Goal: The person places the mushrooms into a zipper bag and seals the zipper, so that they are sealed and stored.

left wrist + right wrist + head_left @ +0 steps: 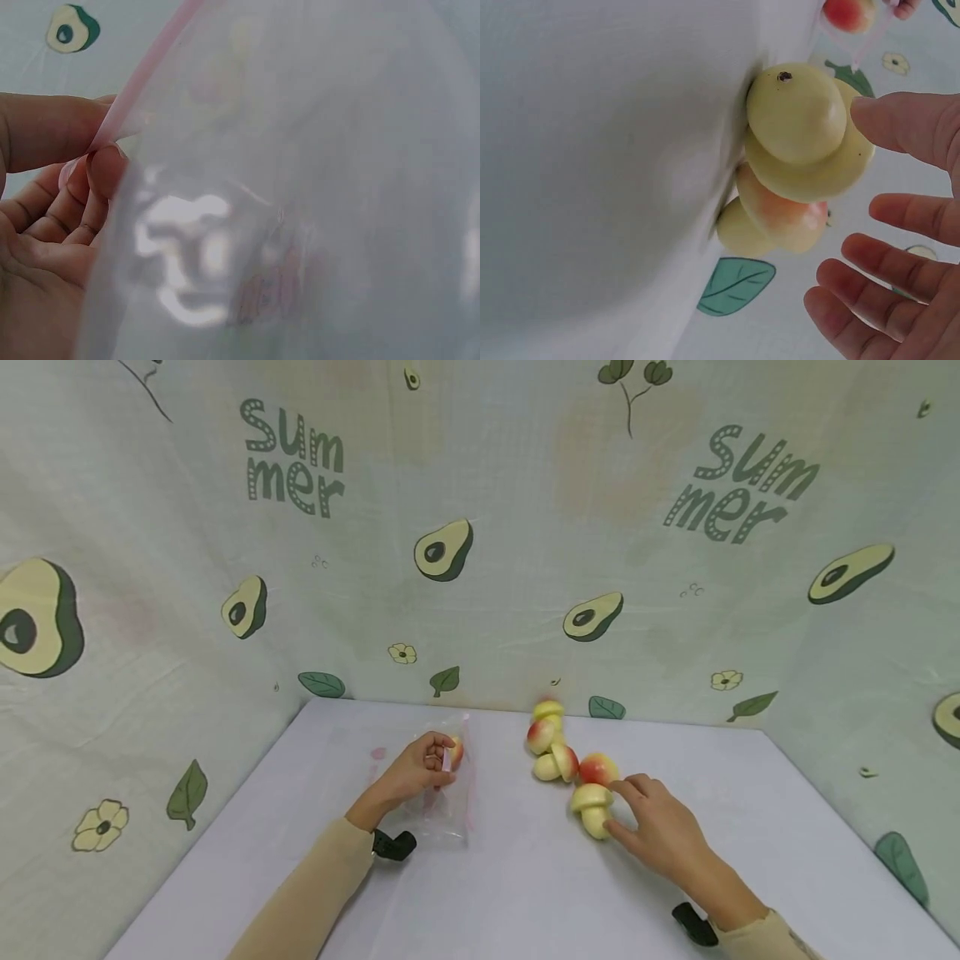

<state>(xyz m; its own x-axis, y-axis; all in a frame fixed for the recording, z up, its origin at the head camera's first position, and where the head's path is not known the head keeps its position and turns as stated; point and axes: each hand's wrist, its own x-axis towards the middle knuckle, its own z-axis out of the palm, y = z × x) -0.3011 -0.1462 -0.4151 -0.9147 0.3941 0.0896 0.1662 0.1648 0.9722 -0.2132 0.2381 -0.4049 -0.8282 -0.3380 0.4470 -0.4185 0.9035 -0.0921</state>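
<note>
My left hand (414,770) pinches the pink-edged rim of a clear plastic zip bag (448,822) between thumb and fingers. The bag (337,187) fills most of the left wrist view. A red and yellow toy mushroom (457,752) shows at the bag beside the left fingers; whether it lies inside cannot be told. My right hand (663,827) reaches with spread fingers beside a pale yellow toy mushroom (592,797), its thumb very close to the stem. In the right wrist view the thumb overlaps this mushroom's cap (795,112), and contact is unclear.
A red-capped mushroom (598,768) sits just behind the nearest one. Several more toy mushrooms (553,763) form a line toward the back of the white table (517,893). A cloth with avocado prints (510,635) hangs around the back and sides.
</note>
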